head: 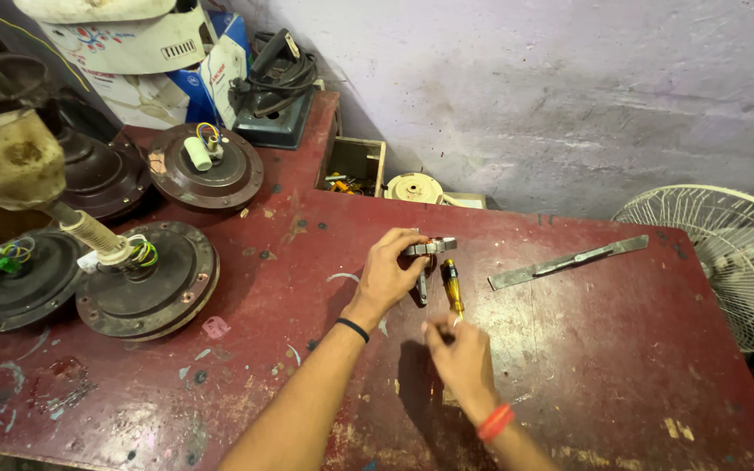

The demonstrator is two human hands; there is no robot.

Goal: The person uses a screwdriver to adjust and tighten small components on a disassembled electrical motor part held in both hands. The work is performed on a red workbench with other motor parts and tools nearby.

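At a red worktop (569, 366), the left hand (387, 272) closes its fingers on a small metal part (430, 248) while the right hand (457, 353) grips a yellow screwdriver (453, 287), tip at the part. A screw is apparently being turned; steady alignment matters.

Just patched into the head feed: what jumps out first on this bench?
Mid-bench, the left hand pinches a small metal part while the right hand holds a yellow-handled screwdriver just below it. On the left of the worn red table sit several dark round fan motors with coloured wires. A flat metal strip lies to the right, and a white fan guard stands past the right edge.
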